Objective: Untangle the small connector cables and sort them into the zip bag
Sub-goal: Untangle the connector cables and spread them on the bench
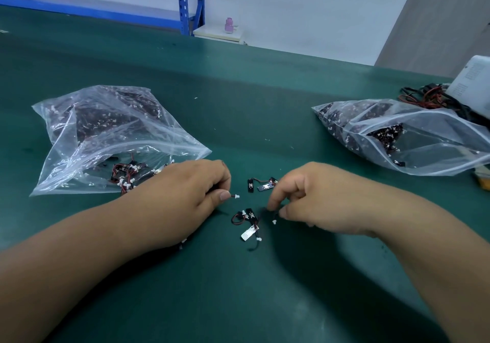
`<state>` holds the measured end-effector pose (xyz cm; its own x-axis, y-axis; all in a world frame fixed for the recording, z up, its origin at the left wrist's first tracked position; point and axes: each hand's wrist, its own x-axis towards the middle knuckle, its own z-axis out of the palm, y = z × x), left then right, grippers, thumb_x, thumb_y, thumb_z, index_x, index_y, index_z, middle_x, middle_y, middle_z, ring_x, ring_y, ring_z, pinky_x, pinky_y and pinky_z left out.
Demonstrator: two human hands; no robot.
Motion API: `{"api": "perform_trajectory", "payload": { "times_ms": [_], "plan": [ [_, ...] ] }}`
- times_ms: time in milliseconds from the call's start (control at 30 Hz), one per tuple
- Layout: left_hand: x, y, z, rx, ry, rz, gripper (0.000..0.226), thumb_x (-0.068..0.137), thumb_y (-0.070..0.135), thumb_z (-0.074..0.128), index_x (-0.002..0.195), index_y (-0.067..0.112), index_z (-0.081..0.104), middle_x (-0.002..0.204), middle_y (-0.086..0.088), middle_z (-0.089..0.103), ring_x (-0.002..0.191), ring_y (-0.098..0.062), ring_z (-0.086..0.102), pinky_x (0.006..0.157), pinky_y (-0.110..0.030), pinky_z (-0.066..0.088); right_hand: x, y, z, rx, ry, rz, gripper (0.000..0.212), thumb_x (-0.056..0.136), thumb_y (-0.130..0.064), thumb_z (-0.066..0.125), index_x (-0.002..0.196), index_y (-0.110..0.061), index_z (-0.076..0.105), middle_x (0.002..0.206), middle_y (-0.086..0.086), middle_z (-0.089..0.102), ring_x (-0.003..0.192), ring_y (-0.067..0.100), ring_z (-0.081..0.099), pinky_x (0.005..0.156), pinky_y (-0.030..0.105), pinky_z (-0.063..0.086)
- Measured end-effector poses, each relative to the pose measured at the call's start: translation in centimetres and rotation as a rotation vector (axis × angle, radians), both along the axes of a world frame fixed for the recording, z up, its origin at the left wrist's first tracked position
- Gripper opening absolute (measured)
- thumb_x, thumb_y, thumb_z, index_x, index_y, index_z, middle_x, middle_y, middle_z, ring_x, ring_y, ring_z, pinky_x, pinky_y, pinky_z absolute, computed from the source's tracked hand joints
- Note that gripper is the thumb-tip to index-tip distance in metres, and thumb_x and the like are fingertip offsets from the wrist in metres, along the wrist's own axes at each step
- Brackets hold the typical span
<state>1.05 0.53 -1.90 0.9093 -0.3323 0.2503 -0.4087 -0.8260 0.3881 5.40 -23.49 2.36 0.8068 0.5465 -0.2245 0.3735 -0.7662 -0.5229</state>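
On the green table surface (265, 91) both hands work near the middle, toward the near edge. The left hand (191, 197) has its fingers curled and pinches a small cable (234, 196) between thumb and forefinger, the white connector poking out past the thumb tip. The right hand (313, 199) arches over the surface with its fingers curled down; its index finger and thumb meet on a dark wire (275, 211), with a white plug lying just below them. Between the two hands lies a loose cluster of cables (248, 219) with black tabs and a silver label, and a second small group (262, 185) sits just beyond it, farther from the near edge. Toward the left edge a clear zip bag (106, 136) lies crumpled with its mouth open to the near side, red-and-black cables (127, 175) showing inside it, just beside the left hand. Toward the right edge a second zip bag (397, 136) also holds cables, and behind it, by the far right corner, a tangle of longer wires (424, 96) rests against a white device (472, 83).
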Motion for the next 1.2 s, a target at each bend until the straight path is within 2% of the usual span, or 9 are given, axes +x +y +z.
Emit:
{"api": "perform_trajectory", "payload": {
  "times_ms": [133,233,333,533,667,767,933,1100,1200],
  "plan": [
    [0.1,0.0,0.0,-0.003,0.001,-0.002,0.012,0.088,0.050,0.039,0.086,0.039,0.045,0.093,0.023,0.051,0.088,-0.001,0.048,0.068,-0.020,0.038,0.7,-0.8,0.8,-0.080,-0.144,-0.084,0.032,0.082,-0.011,0.059,0.075,-0.039,0.074,0.050,-0.025,0.057,0.041,0.002,0.049,0.041,0.010,0.034],
    [0.1,-0.1,0.0,0.004,0.002,-0.005,0.013,0.088,0.050,0.038,0.086,0.039,0.044,0.095,0.025,0.050,0.088,0.000,0.047,0.068,-0.019,0.037,0.9,-1.2,1.1,-0.180,-0.181,-0.081,0.038,0.083,-0.010,0.055,0.087,-0.041,0.077,0.048,-0.037,0.051,0.044,-0.007,0.051,0.041,0.008,0.034],
    [0.1,0.0,0.0,0.005,0.001,-0.010,0.011,0.088,0.049,0.039,0.085,0.040,0.044,0.092,0.025,0.050,0.086,0.001,0.047,0.069,-0.020,0.038,1.0,-1.4,1.2,-0.197,-0.148,-0.060,0.038,0.085,-0.009,0.056,0.096,-0.039,0.078,0.044,-0.037,0.047,0.043,-0.012,0.049,0.040,0.006,0.033],
    [0.0,-0.1,0.1,0.012,-0.003,-0.011,0.011,0.089,0.048,0.040,0.085,0.039,0.045,0.096,0.027,0.049,0.088,0.001,0.047,0.068,-0.018,0.035,0.6,-1.6,1.7,-0.128,-0.027,-0.044,0.035,0.084,-0.011,0.060,0.084,-0.039,0.079,0.052,-0.016,0.063,0.042,0.003,0.047,0.043,0.015,0.039],
    [0.0,-0.1,0.1,0.009,0.009,-0.007,0.011,0.088,0.048,0.040,0.085,0.039,0.045,0.095,0.026,0.050,0.088,0.001,0.047,0.068,-0.019,0.036,1.4,-2.2,1.8,-0.068,-0.101,-0.146,0.037,0.082,-0.007,0.057,0.078,-0.036,0.079,0.043,-0.007,0.055,0.039,0.011,0.037,0.039,0.018,0.033],
    [0.0,-0.1,0.2,0.014,0.006,-0.005,0.011,0.088,0.049,0.040,0.086,0.040,0.045,0.097,0.028,0.048,0.089,0.002,0.047,0.066,-0.017,0.035,1.6,-2.4,1.7,-0.139,-0.114,-0.154,0.032,0.084,-0.011,0.060,0.078,-0.037,0.078,0.055,-0.009,0.066,0.044,0.010,0.048,0.049,0.023,0.046],
    [0.0,-0.1,0.1,0.008,0.008,-0.001,0.011,0.088,0.048,0.041,0.086,0.039,0.045,0.097,0.028,0.049,0.088,0.002,0.047,0.067,-0.017,0.036,1.2,-2.2,1.4,-0.039,0.011,-0.112,0.026,0.084,-0.015,0.068,0.079,-0.038,0.079,0.056,-0.007,0.065,0.045,0.006,0.052,0.046,0.014,0.041],
    [0.0,-0.1,0.2,0.004,0.005,-0.005,0.011,0.087,0.049,0.040,0.086,0.039,0.045,0.097,0.027,0.050,0.089,0.002,0.047,0.068,-0.017,0.037,1.9,-2.1,0.8,-0.106,-0.186,-0.139,0.032,0.085,-0.013,0.061,0.096,-0.039,0.077,0.049,-0.036,0.050,0.041,0.005,0.046,0.043,0.013,0.037],
    [0.0,-0.2,0.2,0.003,0.005,-0.008,0.010,0.087,0.049,0.040,0.086,0.040,0.045,0.095,0.026,0.050,0.089,0.002,0.047,0.069,-0.018,0.038,1.9,-2.0,0.2,-0.132,-0.161,-0.132,0.031,0.085,-0.013,0.062,0.093,-0.039,0.076,0.048,-0.037,0.050,0.043,0.001,0.049,0.045,0.010,0.037]
  ]
}}
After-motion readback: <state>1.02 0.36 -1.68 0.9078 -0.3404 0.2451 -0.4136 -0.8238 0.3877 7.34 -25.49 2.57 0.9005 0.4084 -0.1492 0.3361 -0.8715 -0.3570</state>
